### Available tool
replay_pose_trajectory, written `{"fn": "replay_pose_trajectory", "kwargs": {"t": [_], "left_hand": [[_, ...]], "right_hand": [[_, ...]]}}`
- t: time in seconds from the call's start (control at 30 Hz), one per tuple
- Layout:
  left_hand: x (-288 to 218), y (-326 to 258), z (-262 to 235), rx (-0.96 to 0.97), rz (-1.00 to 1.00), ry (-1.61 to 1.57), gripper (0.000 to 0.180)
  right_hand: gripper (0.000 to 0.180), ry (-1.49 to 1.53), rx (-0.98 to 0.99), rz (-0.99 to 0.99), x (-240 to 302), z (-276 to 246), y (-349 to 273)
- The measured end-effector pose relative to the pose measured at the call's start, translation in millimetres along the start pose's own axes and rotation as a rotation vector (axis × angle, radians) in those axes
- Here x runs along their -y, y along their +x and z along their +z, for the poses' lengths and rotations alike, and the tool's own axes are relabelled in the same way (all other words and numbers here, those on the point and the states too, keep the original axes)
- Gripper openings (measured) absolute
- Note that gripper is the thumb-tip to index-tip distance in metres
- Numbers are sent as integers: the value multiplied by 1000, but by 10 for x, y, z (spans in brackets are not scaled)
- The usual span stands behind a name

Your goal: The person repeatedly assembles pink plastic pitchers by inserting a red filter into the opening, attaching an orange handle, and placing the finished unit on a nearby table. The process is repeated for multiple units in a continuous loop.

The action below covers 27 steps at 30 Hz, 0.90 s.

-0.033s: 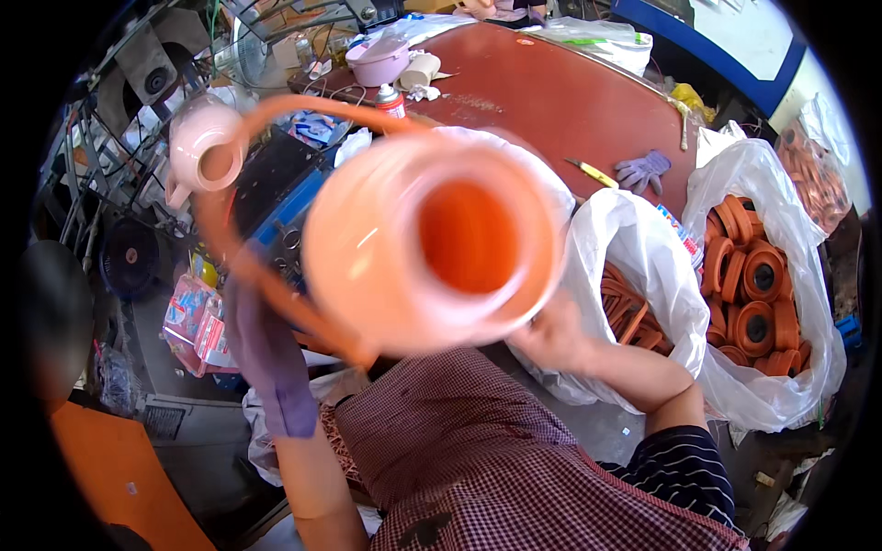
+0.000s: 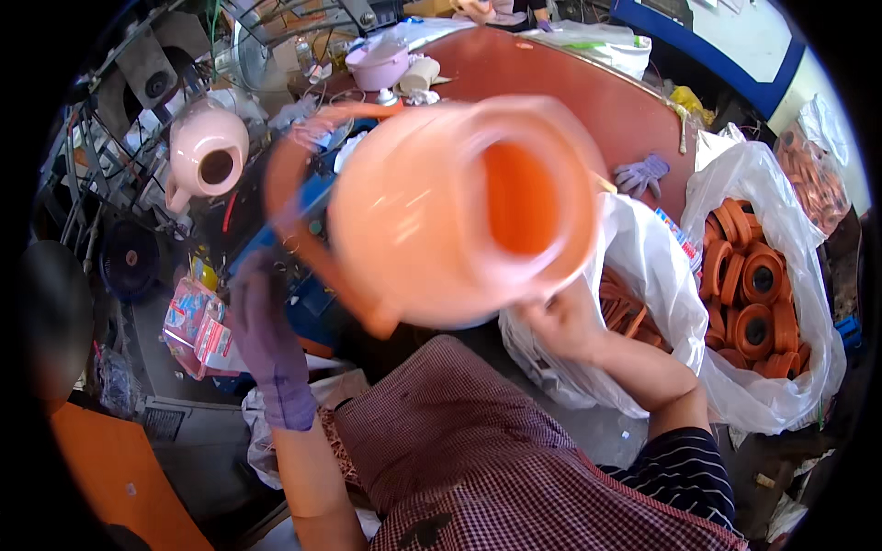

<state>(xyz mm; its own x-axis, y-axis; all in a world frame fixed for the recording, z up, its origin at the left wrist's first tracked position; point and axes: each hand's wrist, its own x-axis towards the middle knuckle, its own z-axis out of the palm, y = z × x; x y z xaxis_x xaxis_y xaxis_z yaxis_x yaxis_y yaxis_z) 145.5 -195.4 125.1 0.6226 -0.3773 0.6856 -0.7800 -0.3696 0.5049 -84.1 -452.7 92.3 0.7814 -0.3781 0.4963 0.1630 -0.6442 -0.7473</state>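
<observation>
A large, glossy peach-coloured jug (image 2: 404, 211) with an orange inside is held up before my chest, smeared by motion. It lies tilted, its wide mouth facing right and toward me. My right hand (image 2: 565, 321), bare, grips its underside near the mouth; some of the fingers are hidden beneath it. An orange handle (image 2: 317, 266) loops out from the jug's left side. Beside that handle is my left hand (image 2: 266, 335) in a purple glove, its blurred fingers pointing upward. Whether they touch the handle I cannot tell.
A similar pale pink jug (image 2: 207, 147) hangs at the left by metal frames. White bags (image 2: 643, 239) at the right hold brown-orange rings (image 2: 758, 275). A red-brown table (image 2: 514, 69) bears a purple glove (image 2: 641, 173) and pink tub (image 2: 378, 66). Another person's hand (image 2: 473, 9) shows beyond.
The jug has shifted right, and its mouth has swung further to the right. Its handle has swung along with it. My right hand has moved slightly right and stays on the jug.
</observation>
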Motion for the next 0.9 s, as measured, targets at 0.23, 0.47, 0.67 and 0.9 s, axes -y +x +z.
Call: {"fn": "replay_pose_trajectory", "kwargs": {"t": [0.23, 0.47, 0.67, 0.9], "left_hand": [[206, -815, 516, 276, -717, -656, 25], [788, -1783, 238, 227, -952, -503, 29], [796, -2361, -325, -137, -1395, -535, 27], [876, -2963, -602, -104, -1253, -286, 26]], "right_hand": [[26, -112, -457, 117, -1111, -848, 1228], [39, -586, -369, 402, -2080, -1346, 2471], [41, -642, -313, 405, -2535, -1213, 3121], [59, -590, -187, 107, -3834, -323, 3290]]}}
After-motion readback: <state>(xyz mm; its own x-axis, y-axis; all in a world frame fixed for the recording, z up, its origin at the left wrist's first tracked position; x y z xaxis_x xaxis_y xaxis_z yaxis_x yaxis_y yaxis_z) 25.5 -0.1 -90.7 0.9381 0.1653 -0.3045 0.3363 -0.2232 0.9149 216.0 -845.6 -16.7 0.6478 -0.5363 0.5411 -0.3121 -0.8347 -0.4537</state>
